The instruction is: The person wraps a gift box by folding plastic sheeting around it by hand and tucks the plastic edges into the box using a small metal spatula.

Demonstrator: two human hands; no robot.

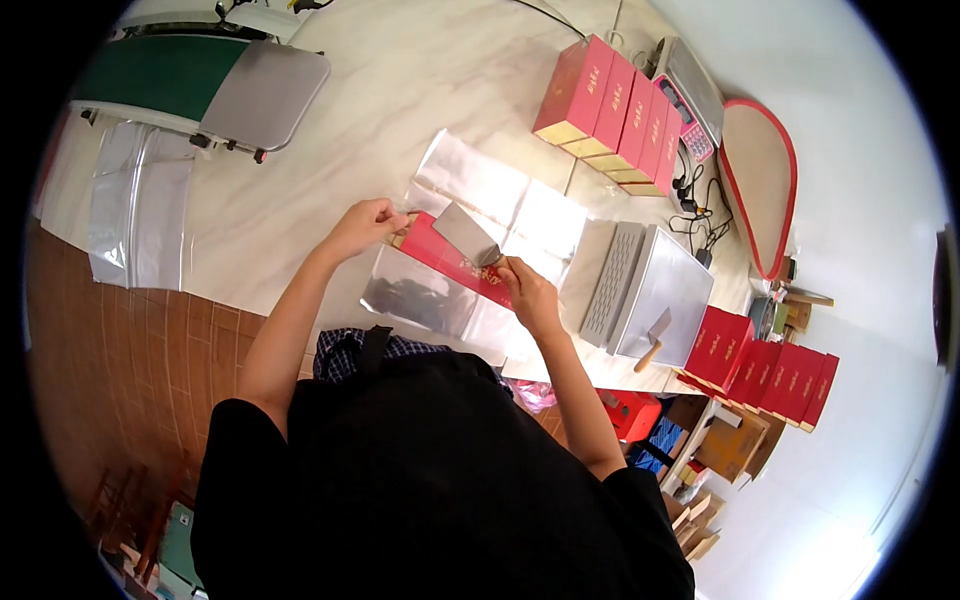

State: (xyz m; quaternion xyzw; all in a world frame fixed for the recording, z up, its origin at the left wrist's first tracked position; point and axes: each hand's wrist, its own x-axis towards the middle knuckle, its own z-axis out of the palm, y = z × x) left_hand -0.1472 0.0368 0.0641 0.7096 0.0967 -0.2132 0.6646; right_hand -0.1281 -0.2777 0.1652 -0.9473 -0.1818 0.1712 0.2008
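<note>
A red box with gold lettering (440, 258) lies on clear plastic film (545, 225) near the table's front edge. My left hand (366, 228) is at the box's left end, its fingers closed in a pinch at the box's corner. My right hand (530, 292) is closed around the handle of a metal scraper (465, 234), beside the right part of the box. The scraper's flat blade lies over the box's upper side and points up and left. Most of the handle is hidden by my fingers.
Red boxes (603, 105) stand in a row at the back right, beside a scale (690, 95). A metal-topped device (665, 290) bears a second scraper (652, 340). More red boxes (780, 380) stand at right. Left are a green-and-grey machine (265, 95) and plastic sheets (140, 210).
</note>
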